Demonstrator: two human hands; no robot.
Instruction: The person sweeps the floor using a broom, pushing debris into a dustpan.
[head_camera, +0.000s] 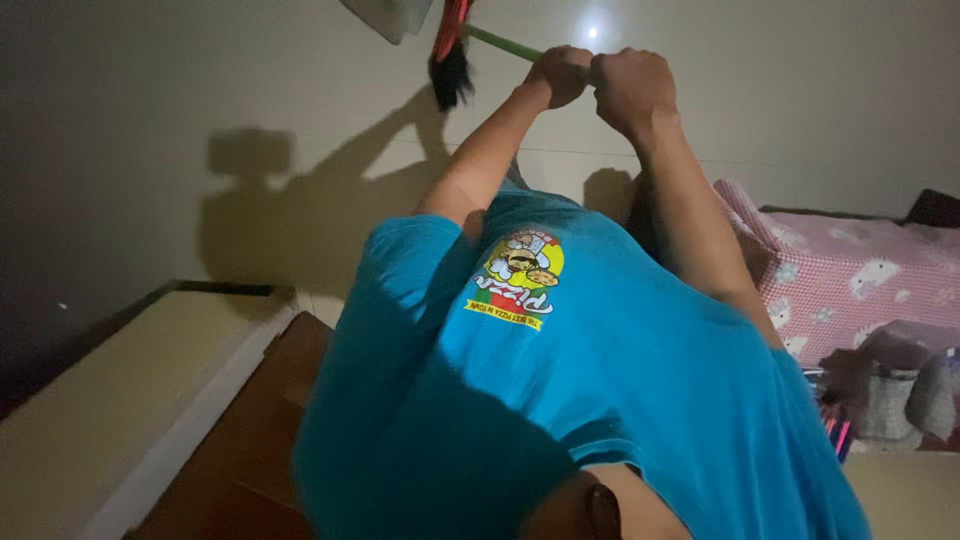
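Observation:
Both my arms reach out in front of my blue printed T-shirt (600, 380). My left hand (558, 75) and my right hand (632, 88) are clenched side by side around the thin green handle (505, 44) of a broom. Its red and black bristle head (451, 55) points to the left over the pale tiled floor (200, 80). A pale object (388, 15) lies just beyond the bristles at the top edge, too cropped to identify.
A bed with a pink patterned sheet (850, 270) stands at the right, with grey cloth items (900, 390) piled below it. A brown wooden panel (250, 430) and a cream ledge (120, 400) fill the lower left. The room is dim, and my shadow falls on the floor.

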